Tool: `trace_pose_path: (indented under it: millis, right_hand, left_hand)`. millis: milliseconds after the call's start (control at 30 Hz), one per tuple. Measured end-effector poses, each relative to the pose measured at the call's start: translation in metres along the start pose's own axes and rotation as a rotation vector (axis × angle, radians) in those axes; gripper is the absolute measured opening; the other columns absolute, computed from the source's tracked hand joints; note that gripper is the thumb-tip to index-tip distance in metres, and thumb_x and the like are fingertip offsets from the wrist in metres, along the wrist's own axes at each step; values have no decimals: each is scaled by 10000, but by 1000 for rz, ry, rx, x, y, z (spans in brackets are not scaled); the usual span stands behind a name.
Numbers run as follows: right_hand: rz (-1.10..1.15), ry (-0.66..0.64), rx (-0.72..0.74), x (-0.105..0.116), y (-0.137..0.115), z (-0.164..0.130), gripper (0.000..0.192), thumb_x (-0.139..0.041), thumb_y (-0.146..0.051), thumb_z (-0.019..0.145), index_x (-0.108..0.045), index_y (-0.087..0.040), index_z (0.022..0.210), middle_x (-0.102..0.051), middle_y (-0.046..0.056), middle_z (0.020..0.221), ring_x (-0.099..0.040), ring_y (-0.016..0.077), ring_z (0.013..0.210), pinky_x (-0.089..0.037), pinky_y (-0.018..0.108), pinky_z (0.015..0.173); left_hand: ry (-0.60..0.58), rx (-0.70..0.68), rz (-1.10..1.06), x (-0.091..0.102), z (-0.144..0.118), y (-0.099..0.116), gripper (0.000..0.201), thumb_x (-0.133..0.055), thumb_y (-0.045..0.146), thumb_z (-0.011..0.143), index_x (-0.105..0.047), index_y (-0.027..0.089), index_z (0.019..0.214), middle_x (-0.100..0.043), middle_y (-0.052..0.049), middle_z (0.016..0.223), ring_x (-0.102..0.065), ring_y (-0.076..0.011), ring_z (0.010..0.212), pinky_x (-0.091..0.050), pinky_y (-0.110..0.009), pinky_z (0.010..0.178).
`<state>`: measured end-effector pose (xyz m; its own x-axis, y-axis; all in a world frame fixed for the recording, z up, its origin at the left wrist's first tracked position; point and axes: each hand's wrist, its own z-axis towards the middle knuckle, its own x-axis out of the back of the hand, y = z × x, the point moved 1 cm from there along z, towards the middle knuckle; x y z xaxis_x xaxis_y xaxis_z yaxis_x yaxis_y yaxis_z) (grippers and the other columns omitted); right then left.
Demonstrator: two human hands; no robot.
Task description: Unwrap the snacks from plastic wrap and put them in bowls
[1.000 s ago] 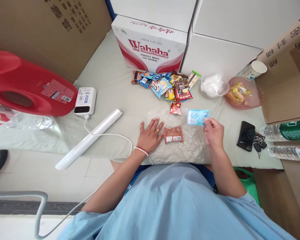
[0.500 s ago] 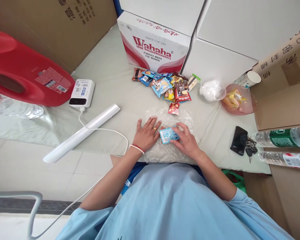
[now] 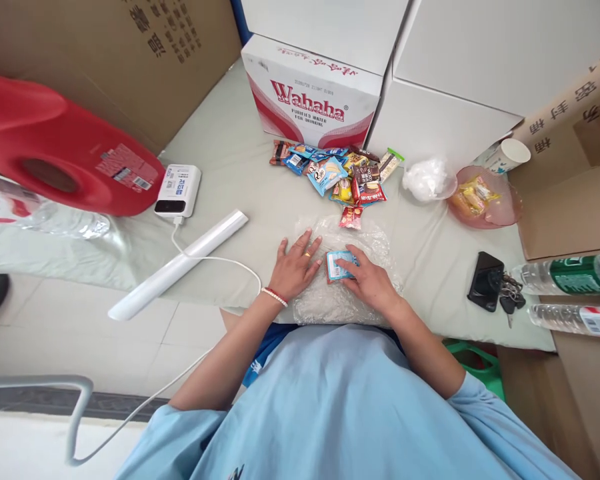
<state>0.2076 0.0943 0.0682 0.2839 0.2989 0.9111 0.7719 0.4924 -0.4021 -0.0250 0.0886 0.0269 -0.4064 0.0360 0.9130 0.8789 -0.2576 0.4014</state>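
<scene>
Across the cloth-covered table (image 3: 230,177), a Wahaha water carton (image 3: 313,93) stands at the back, with a heap of wrapped snacks (image 3: 345,180) just in front of it. Nearer the person, crumpled clear plastic (image 3: 325,307) lies spread out. The left hand (image 3: 291,272) rests palm down at the plastic's left side, fingers spread and holding nothing. The right hand (image 3: 373,280) has thumb and fingers about the right part of a blue snack packet (image 3: 337,265), apparently in a light grip. That packet sits over a brown snack packet (image 3: 331,281), whose edges show at the left and below. Setting one onto the other looks nearly done: they overlap closely, and letting go remains. The heaped snacks lie apart from this pair; whether any are left to shift cannot be told.
</scene>
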Motion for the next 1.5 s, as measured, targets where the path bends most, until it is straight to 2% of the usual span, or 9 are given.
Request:
trace_pose_path:
  millis: [167, 333, 500, 800, 1000, 1167, 1267, 1367, 1500]
  right_hand:
    - [188, 116, 74, 28, 17, -36, 440, -602, -366, 997, -598, -326, 1435, -440, 123, 1597, -679, 289, 1125, -608, 464, 898]
    - [237, -78, 179, 32, 50, -101, 373, -714, -346, 924, -685, -323, 1294, -640, 112, 1363, -605, 318, 1220, -560, 518, 1009]
    - [238, -29, 106, 8, 66, -125, 198, -676, -333, 949, -751, -303, 1129, -621, 109, 1422, -559, 326, 1297, -524, 558, 1059]
    - [549, 32, -26, 51, 81, -55, 301, -581, -507, 983, -725, -250, 919, -736, 41, 889, -676, 206, 844, -538, 345, 819]
    - [483, 81, -299, 45, 102, 2, 264, -604, -444, 882, -696, -198, 854, -663, -4, 730, -558, 147, 645, -413, 254, 622]
    - [141, -77, -419, 41, 97, 8, 193, -569, -321, 898, -718, -200, 876, -698, 24, 769, -583, 171, 695, -388, 260, 643]
    - [-39, 62, -365, 56, 86, 15, 238, -529, -319, 957, -731, -199, 993, -724, 74, 935, -619, 218, 837, -422, 300, 736]
    - [-97, 159, -143, 65, 71, 46, 270, -498, -284, 991, -734, -174, 1060, -710, 104, 1000, -599, 255, 947, -441, 364, 898]
    - [-144, 139, 48, 54, 56, 107, 293, -539, -274, 982, -748, -170, 1159, -673, 139, 1172, -507, 310, 1138, -406, 437, 1018]
  left_hand:
    - [125, -40, -69, 27, -45, -6, 580, -463, 353, 1000, -420, 299, 1575, -333, -94, 1701, -190, -312, 1613, -200, -612, 1279]
    - [-123, -388, -185, 30, -100, -5, 449, -554, 275, 955, -587, 251, 1402, -491, -134, 1601, -410, -289, 1523, -270, -587, 1281]
    - [-151, -285, -269, 19, -103, -14, 245, -477, 216, 1005, -718, 245, 1037, -691, -98, 1384, -547, -238, 1422, -352, -523, 1253]
    - [-65, 108, -460, 59, -32, -27, 320, -534, 505, 960, -698, 232, 989, -783, -50, 1011, -728, -233, 953, -564, -372, 923]
    - [22, 282, -283, 43, 12, -36, 228, -531, 352, 888, -688, 197, 946, -716, -102, 1017, -672, -251, 916, -553, -410, 907]
    - [586, 322, -52, 57, -7, -15, 226, -578, 283, 905, -676, 169, 1074, -632, -151, 1154, -589, -310, 1142, -460, -508, 1043]
    - [796, 159, 22, 66, -27, 24, 178, -547, 173, 953, -666, 198, 1083, -661, -121, 1063, -599, -266, 1048, -466, -457, 957]
    - [576, -204, -44, 51, -30, 66, 238, -533, 124, 957, -654, 216, 1140, -713, -79, 1048, -618, -227, 982, -465, -398, 847]
    - [250, -149, 83, 12, -11, 89, 297, -503, 165, 986, -677, 197, 1225, -706, -110, 1145, -589, -279, 1039, -426, -424, 802]
